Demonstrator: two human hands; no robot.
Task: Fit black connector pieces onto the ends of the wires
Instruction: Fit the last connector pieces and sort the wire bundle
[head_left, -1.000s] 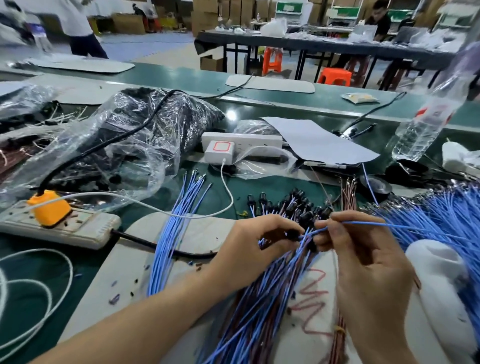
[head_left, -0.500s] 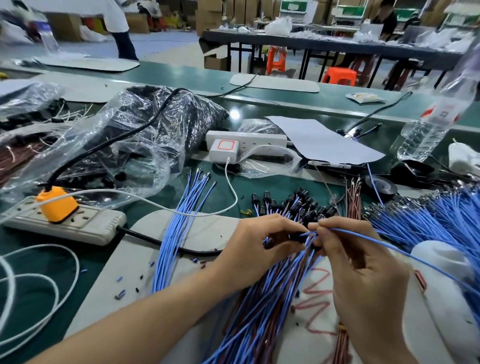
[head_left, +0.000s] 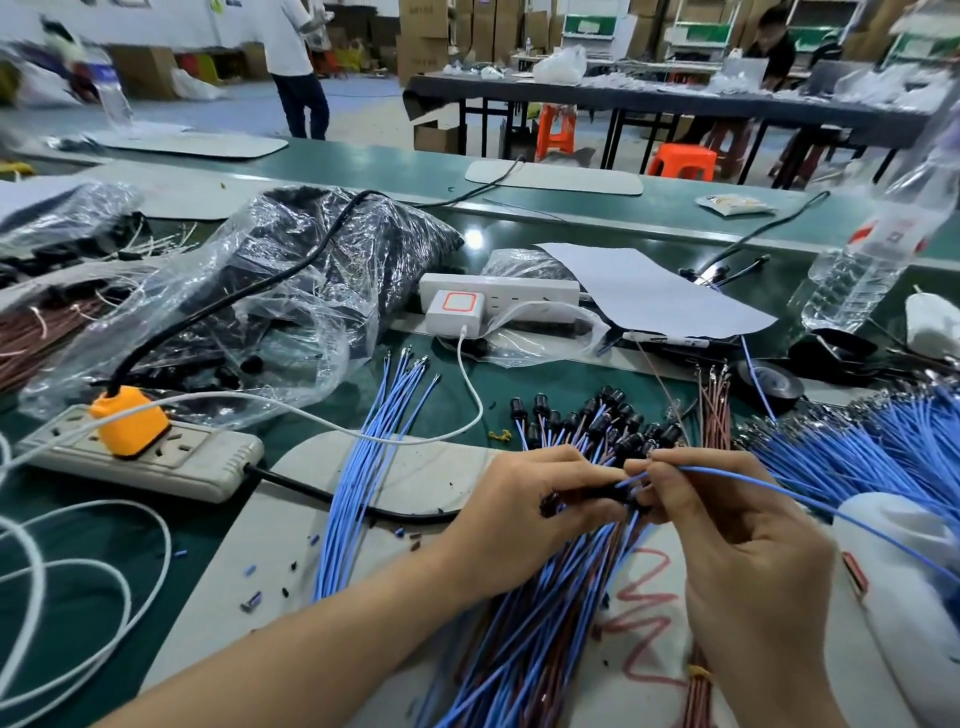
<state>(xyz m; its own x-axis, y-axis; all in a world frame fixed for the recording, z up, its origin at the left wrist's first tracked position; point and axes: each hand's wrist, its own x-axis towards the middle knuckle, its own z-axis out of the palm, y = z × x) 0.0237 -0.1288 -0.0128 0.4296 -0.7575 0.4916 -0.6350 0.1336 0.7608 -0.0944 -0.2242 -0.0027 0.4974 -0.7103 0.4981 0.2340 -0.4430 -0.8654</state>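
Bright, even overhead light. Shadows are soft and weak under my left hand (head_left: 524, 514) and right hand (head_left: 737, 551). Hot glare spot on the table (head_left: 474, 239), specular streaks across the bag (head_left: 291, 312). Centre is sharp: wire (head_left: 753, 475), connector (head_left: 613, 492). Edges bend, wide-angle. Bottle (head_left: 883, 244) smears and stretches at right, top-left corner blurs, back hall soft.

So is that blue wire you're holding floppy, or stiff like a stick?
Probably bendy but a bit springy: the blue wire arcs gently away from the right hand rather than hanging limp. Likely very light: it's thin, and a pinch holds it.
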